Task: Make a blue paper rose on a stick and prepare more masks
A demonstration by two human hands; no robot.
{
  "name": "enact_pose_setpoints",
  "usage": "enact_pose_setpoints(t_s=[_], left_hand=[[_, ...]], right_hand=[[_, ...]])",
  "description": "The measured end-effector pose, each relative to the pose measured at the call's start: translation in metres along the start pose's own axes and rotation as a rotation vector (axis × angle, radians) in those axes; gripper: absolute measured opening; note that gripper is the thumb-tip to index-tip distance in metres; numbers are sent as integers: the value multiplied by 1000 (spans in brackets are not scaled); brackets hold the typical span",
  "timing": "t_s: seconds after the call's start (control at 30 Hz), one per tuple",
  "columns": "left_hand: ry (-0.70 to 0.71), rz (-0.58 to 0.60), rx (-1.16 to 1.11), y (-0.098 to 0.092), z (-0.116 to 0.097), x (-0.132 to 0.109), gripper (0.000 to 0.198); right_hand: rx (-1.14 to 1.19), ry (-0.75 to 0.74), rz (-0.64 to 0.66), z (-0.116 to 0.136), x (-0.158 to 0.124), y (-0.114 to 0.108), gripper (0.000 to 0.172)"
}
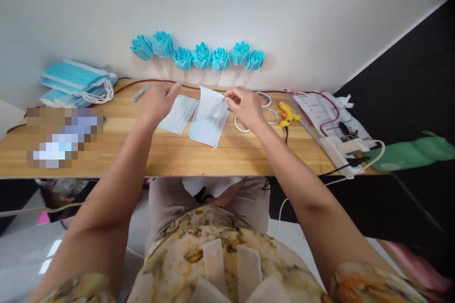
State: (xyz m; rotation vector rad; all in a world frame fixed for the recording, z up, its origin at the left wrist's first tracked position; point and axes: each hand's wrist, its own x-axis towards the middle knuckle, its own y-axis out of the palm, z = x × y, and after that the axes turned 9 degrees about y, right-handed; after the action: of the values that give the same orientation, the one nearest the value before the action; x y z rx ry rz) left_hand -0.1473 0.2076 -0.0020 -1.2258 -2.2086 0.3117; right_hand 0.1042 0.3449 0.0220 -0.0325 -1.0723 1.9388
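My right hand (241, 104) pinches the right edge of a thin white sheet (209, 99), lifted above light blue fabric pieces. Under it a pale blue piece (208, 132) lies on the wooden table (170, 156), and a second pale blue piece (180, 114) lies beside it to the left. My left hand (159, 99) is over the left piece's upper left side, its fingers pointing right; whether it holds anything is hidden. Several blue fabric flowers (202, 55) on thin stems lean on the wall behind.
Blue masks (76, 80) are stacked at the back left, near a small clip-like item (140, 93). White tape rings (272, 116), a yellow glue gun (288, 112), papers (313, 106), a power strip (341, 154) and a green bottle (412, 154) are at the right. Cords cross the table.
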Motion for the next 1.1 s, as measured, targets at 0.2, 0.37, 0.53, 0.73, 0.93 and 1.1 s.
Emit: enact_pose_setpoints(t_s=[0.2,0.37,0.53,0.73,0.93,1.1], left_hand=[[-53,195,-554,50,-42,-13,51],[90,95,-626,59,-42,-11,59],[127,141,-625,65,-46,-13,62],[139,208,-613,67,-50,-18,59],[120,203,-588,62,-48,-20,63],[109,211,-587,61,-45,-21,57]], right_hand=[[192,-74,15,7,-12,-1,15],[699,218,25,-6,-18,-8,34],[857,348,140,-11,-24,-13,44],[693,242,98,-9,-26,-8,41],[623,216,56,-9,-27,-1,53],[685,217,39,-10,-23,2,55]])
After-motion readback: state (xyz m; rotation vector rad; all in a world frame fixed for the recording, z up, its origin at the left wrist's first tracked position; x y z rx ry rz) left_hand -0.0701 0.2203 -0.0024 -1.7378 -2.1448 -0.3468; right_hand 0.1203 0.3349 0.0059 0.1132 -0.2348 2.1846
